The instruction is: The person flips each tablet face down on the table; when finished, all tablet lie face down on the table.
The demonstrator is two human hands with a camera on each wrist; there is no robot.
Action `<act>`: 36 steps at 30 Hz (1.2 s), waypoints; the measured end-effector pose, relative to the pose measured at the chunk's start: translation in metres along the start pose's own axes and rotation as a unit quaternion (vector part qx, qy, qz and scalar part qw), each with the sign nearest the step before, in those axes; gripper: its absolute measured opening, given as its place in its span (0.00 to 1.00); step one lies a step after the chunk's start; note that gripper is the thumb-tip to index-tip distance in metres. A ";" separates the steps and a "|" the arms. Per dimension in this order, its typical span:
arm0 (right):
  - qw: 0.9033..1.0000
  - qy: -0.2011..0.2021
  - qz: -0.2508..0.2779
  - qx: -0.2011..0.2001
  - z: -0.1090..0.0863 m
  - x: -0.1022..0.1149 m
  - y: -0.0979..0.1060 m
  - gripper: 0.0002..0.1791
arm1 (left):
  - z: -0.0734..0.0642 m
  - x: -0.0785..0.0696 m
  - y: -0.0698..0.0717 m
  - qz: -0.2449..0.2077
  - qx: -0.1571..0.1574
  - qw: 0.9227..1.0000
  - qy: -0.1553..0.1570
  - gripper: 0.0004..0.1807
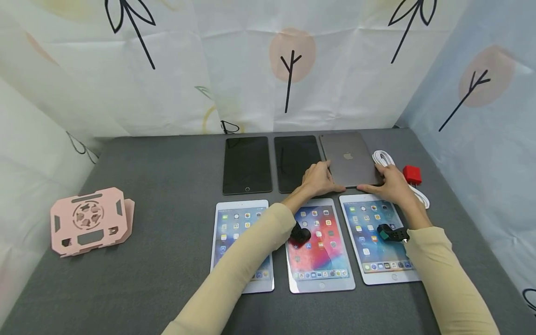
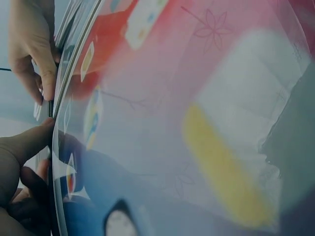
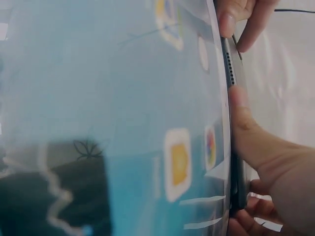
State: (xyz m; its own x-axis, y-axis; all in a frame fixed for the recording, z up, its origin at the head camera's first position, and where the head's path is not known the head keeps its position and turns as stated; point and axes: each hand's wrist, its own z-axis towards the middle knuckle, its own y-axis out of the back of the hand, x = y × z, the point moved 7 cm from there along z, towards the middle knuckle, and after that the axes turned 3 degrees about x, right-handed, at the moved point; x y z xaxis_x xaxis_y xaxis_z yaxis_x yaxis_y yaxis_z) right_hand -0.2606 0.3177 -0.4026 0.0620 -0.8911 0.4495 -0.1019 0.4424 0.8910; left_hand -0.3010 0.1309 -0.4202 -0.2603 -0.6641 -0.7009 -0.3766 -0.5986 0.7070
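Nearest, two beige fabric sleeves (image 1: pixel 238 270) reach over three white-framed rectangular tablets (image 1: pixel 318 246) with lit screens. Beyond, a grey metallic tablet (image 1: pixel 349 156) lies logo up, right of two black-screened tablets (image 1: pixel 247 165); the left hand (image 1: pixel 320 180) and right hand (image 1: pixel 393 186) grip its near corners, thumbs on the near edge, fingers bent around the sides.

Grey tabletop (image 1: pixel 171 172) is enclosed by pale fabric. At 12 o'clock, a creased whitish sheet (image 1: pixel 243 60) is printed with black twigs (image 1: pixel 288 88) and peach discs (image 1: pixel 307 49). At 2 o'clock, a bluish panel (image 1: pixel 498 139) is similarly patterned; at 9, a white panel (image 1: pixel 29 158) is softly lit.
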 end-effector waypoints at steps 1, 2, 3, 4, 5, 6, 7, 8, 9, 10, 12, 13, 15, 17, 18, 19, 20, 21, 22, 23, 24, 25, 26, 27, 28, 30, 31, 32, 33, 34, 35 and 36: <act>1.000 0.003 -0.006 -0.004 -0.001 0.001 0.001 0.49 | 0.000 -0.001 0.000 0.004 0.001 1.000 -0.003 0.52; 1.000 0.004 -0.011 -0.008 -0.001 0.002 0.002 0.47 | 0.000 -0.002 0.000 0.005 0.004 1.000 -0.003 0.51; 1.000 0.002 -0.016 -0.010 -0.002 0.002 0.002 0.46 | 0.001 -0.002 0.000 0.008 0.007 1.000 -0.003 0.51; 1.000 -0.005 -0.017 -0.006 -0.002 0.002 0.002 0.47 | 0.001 -0.003 0.000 0.012 0.009 1.000 -0.002 0.50; 1.000 -0.008 -0.020 -0.004 -0.002 0.003 0.002 0.47 | 0.001 -0.003 0.000 0.017 0.010 1.000 0.000 0.48; 1.000 -0.010 -0.020 -0.002 -0.002 0.003 0.002 0.47 | 0.001 -0.003 0.000 0.023 0.011 1.000 0.004 0.45; 1.000 -0.010 -0.020 0.001 -0.002 0.004 0.002 0.47 | 0.000 -0.003 0.001 0.027 0.011 1.000 0.007 0.42; 1.000 -0.009 -0.019 0.004 -0.002 0.004 0.002 0.47 | 0.000 -0.003 0.002 0.031 0.010 0.999 0.011 0.39; 1.000 -0.010 -0.020 0.008 -0.001 0.005 0.001 0.47 | 0.000 -0.003 0.002 0.035 0.009 0.999 0.015 0.37; 1.000 -0.010 -0.020 0.012 0.000 0.005 0.001 0.48 | 0.000 -0.003 0.003 0.039 0.009 0.999 0.018 0.35; 1.000 -0.013 -0.020 0.019 0.000 0.005 0.000 0.48 | 0.000 -0.003 0.003 0.048 0.009 0.999 0.023 0.34; 0.999 -0.016 -0.020 0.023 0.000 0.005 0.000 0.48 | 0.000 -0.004 0.004 0.053 0.009 0.998 0.023 0.34; 0.999 -0.017 -0.022 0.023 0.001 0.004 0.000 0.48 | 0.001 -0.004 0.004 0.065 0.009 0.998 0.025 0.36; 0.999 -0.016 -0.021 0.022 0.001 0.004 0.001 0.48 | 0.001 -0.004 0.005 0.076 0.008 0.997 0.026 0.39; 0.999 -0.017 -0.021 0.022 0.001 0.004 0.001 0.47 | 0.001 -0.004 0.005 0.079 0.008 0.996 0.026 0.40; 0.999 -0.016 -0.020 0.021 0.001 0.004 0.002 0.47 | 0.001 -0.004 0.005 0.081 0.008 0.996 0.026 0.41; 0.999 -0.016 -0.020 0.020 0.001 0.004 0.002 0.47 | 0.001 -0.004 0.005 0.083 0.008 0.996 0.027 0.42; 0.999 -0.018 -0.019 0.021 0.001 0.004 0.002 0.47 | 0.001 -0.004 0.005 0.085 0.008 0.996 0.026 0.42; 0.999 -0.022 -0.019 0.023 0.001 0.004 0.002 0.47 | 0.001 -0.004 0.005 0.087 0.007 0.996 0.026 0.43; 0.999 -0.024 -0.020 0.023 0.001 0.004 0.002 0.48 | 0.001 -0.004 0.005 0.087 0.007 0.996 0.025 0.44; 0.999 -0.026 -0.020 0.025 0.001 0.003 0.002 0.48 | 0.001 -0.004 0.004 0.087 0.007 0.996 0.025 0.44; 0.999 -0.028 -0.022 0.025 0.001 0.004 0.001 0.48 | 0.001 -0.004 0.004 0.086 0.006 0.996 0.025 0.45; 0.999 -0.030 -0.023 0.026 0.000 0.004 0.001 0.49 | 0.001 -0.004 0.004 0.085 0.005 0.996 0.024 0.46; 0.999 -0.032 -0.024 0.027 0.000 0.004 0.001 0.49 | 0.000 -0.003 0.003 0.083 0.005 0.996 0.024 0.47; 0.999 -0.033 -0.024 0.026 -0.001 0.004 0.001 0.49 | 0.000 -0.003 0.003 0.080 0.004 0.997 0.023 0.48; 0.999 -0.031 -0.025 0.023 -0.001 0.005 0.001 0.48 | -0.001 -0.002 0.002 0.071 0.005 0.997 0.018 0.49; 0.999 -0.030 -0.026 0.021 -0.002 0.006 0.001 0.47 | -0.002 -0.002 0.001 0.064 0.006 0.998 0.014 0.49; 0.999 -0.027 -0.026 0.017 -0.003 0.007 0.001 0.46 | -0.002 -0.002 0.001 0.057 0.008 0.998 0.008 0.49; 0.999 -0.026 -0.025 0.013 -0.003 0.008 0.001 0.45 | -0.003 -0.002 0.000 0.049 0.012 0.999 0.002 0.49; 0.999 -0.024 -0.023 0.008 -0.004 0.010 0.002 0.44 | -0.004 -0.002 0.000 0.039 0.015 0.999 -0.006 0.49; 1.000 -0.022 -0.023 0.002 -0.005 0.012 0.002 0.43 | -0.005 -0.002 0.000 0.028 0.020 0.999 -0.016 0.49; 1.000 -0.019 -0.021 -0.003 -0.005 0.015 0.003 0.43 | -0.007 -0.003 0.000 0.018 0.024 0.999 -0.027 0.49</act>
State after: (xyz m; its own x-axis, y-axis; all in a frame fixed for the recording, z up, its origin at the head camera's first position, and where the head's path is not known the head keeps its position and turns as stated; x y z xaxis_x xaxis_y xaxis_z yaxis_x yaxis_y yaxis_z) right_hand -0.2546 0.3066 -0.3930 0.0290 -0.9122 0.4087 -0.0947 0.4045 0.9096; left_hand -0.2944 0.1297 -0.4177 -0.3208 -0.6589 -0.6804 -0.4079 -0.5522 0.7271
